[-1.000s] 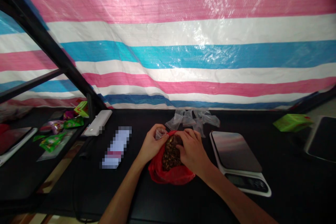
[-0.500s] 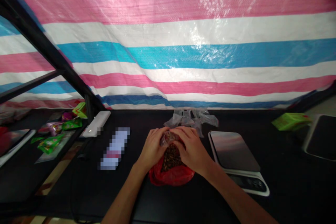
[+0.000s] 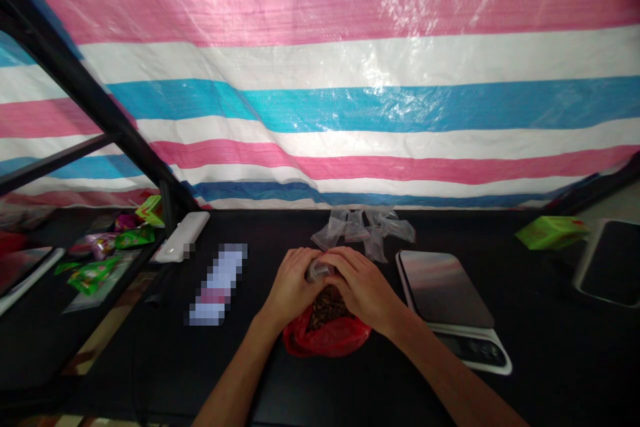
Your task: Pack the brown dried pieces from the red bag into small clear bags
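My left hand [image 3: 296, 285] and my right hand [image 3: 361, 285] are closed from both sides on a small clear plastic bag [image 3: 321, 271], their fingertips meeting at its far side. The hands partly hide the bag, so how full it is I cannot tell. Just below it lies an open red plastic bag [image 3: 327, 340] on the black table. Loose brown, seed-like pieces [image 3: 330, 307] fill the red bag. Beyond my fingers several small clear bags [image 3: 367, 230] lie in a loose heap.
A kitchen scale [image 3: 447, 290] stands right of my hands. Farther right are a green box [image 3: 553, 232] and a dark-faced device [image 3: 613, 260]. On the left lie a blurred-out phone-like object [image 3: 219, 287], a white oblong device [image 3: 183, 237] and green packets [image 3: 95, 275]. A black frame post [image 3: 95, 100] slants there.
My fingers and thumbs have drawn closer together around the small clear bag, and the thumbs now cover more of its lower part. The red bag stays in place.
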Demonstrator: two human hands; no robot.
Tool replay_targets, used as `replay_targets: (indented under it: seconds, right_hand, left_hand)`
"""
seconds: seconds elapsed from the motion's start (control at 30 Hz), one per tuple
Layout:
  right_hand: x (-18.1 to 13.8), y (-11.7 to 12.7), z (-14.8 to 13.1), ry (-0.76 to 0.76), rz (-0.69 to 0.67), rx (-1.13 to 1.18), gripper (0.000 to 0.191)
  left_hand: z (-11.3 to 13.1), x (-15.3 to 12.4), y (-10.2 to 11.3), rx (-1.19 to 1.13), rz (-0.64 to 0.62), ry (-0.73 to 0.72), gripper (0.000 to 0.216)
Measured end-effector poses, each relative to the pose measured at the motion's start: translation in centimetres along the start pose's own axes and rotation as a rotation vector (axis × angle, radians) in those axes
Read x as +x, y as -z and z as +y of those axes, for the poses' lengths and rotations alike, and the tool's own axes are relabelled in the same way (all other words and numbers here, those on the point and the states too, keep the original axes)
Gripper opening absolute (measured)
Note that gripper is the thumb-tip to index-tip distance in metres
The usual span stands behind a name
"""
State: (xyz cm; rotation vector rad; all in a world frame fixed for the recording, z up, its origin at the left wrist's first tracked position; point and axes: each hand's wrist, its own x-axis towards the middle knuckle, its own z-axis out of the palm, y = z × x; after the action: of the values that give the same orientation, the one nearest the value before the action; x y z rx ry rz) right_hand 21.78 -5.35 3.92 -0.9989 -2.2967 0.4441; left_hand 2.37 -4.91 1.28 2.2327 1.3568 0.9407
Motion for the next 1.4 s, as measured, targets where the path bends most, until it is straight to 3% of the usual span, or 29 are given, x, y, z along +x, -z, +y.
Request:
replay_targets:
  seconds: [0.17, 0.27, 0.37, 0.57, 0.67, 0.73, 0.83, 1.07, 1.4]
  right_hand:
    - [-0.1, 0.3, 0.1, -0.027, 0.029, 0.045, 0.047]
    - [0.0, 1.1, 0.8, -0.063, 0.035, 0.083, 0.052]
    - [0.1, 2.3, 1.5, -0.051, -0.044, 0.080, 0.049]
    - [-0.3, 3.0, 1.6, -0.069, -0.259, -0.052, 0.025]
    - [-0.4, 2.7, 1.4, -0.103, -0.283, -0.109, 0.024]
    - [-0.5, 2.5, 1.3, -0.105, -0.298, -0.119, 0.034]
    - [-0.6, 1.9, 1.3, -0.103, -0.310, -0.105, 0.050]
    - [-0.7, 0.5, 0.9, -0.182, -0.302, -0.144, 0.036]
    - [-0.5, -0.6, 0.1, -0.189, -0.233, -0.265, 0.031]
  left_hand:
    - [0.1, 0.0, 0.1, -0.034, -0.012, 0.039, 0.024]
    - [0.5, 0.1, 0.6, -0.052, -0.036, 0.090, 0.014]
    - [0.5, 0.2, 1.2, -0.056, -0.039, 0.137, 0.004]
    - [-0.7, 0.0, 2.3, 0.034, 0.050, 0.278, 0.007]
    - [-1.3, -0.2, 2.7, 0.017, -0.005, 0.355, 0.010]
    - [-1.4, -0.3, 2.8, -0.091, -0.076, 0.378, 0.012]
    - [-1.1, -0.3, 2.7, -0.276, -0.139, 0.384, 0.012]
    - [-0.2, -0.2, 2.3, -0.494, -0.137, 0.351, 0.015]
    - [-0.5, 0.0, 1.6, -0.512, -0.128, 0.322, 0.011]
